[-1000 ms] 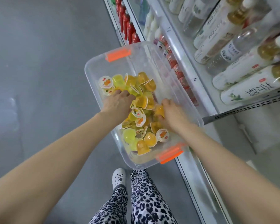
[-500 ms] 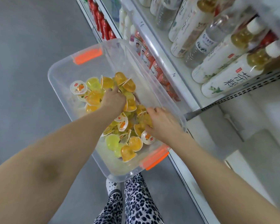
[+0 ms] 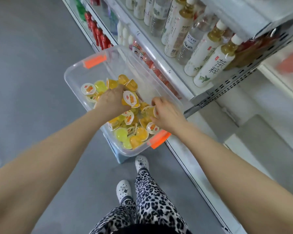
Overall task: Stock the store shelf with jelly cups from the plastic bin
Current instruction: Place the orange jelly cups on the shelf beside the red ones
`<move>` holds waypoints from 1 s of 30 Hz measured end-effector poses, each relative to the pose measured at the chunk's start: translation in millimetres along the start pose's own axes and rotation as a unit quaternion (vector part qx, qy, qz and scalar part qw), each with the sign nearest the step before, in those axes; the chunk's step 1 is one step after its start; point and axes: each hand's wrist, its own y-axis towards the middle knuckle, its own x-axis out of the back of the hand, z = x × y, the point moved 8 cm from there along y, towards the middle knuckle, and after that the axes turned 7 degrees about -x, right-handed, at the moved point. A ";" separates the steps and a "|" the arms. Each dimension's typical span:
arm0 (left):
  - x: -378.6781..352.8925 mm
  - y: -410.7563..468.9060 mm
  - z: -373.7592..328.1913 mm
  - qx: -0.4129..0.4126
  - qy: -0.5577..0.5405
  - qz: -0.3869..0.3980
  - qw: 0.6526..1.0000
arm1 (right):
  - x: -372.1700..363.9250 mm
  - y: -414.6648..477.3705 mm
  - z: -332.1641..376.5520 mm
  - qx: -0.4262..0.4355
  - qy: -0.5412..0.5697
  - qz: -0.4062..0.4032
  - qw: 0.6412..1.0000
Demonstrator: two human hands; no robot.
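Both hands reach down into the clear plastic bin point(image 3: 78, 76), which sits just beside the store shelf point(image 3: 181, 81) and holds a loose heap of yellow and orange jelly cups point(image 3: 137, 132). The left hand point(image 3: 112, 100) is closed around an orange jelly cup point(image 3: 129, 99) with its white printed lid facing up. The right hand point(image 3: 166, 114) pinches what looks like another orange cup point(image 3: 149, 111) at the fingertips, though blur makes that grip hard to judge; tea bottles point(image 3: 213, 65) line the shelf above.
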 end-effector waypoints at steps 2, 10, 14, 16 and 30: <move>9.6 -14.2 -13.2 -0.021 -0.008 -0.006 1.000 | 14.1 -17.4 -1.3 -0.002 0.010 -0.025 1.000; 53.6 -45.8 -116.5 -0.161 -0.073 -0.028 0.984 | 104.5 -109.4 -45.7 -0.084 0.081 -0.143 0.983; 66.7 -53.5 -190.7 -0.220 -0.112 -0.026 0.969 | 150.9 -169.0 -83.2 -0.136 0.106 -0.197 0.965; 68.9 -56.9 -230.4 -0.251 -0.118 -0.022 0.961 | 174.4 -198.9 -103.3 -0.159 0.102 -0.227 0.955; 45.5 -97.7 -503.6 -0.441 -0.165 -0.030 0.882 | 297.5 -423.2 -267.5 -0.323 0.118 -0.385 0.857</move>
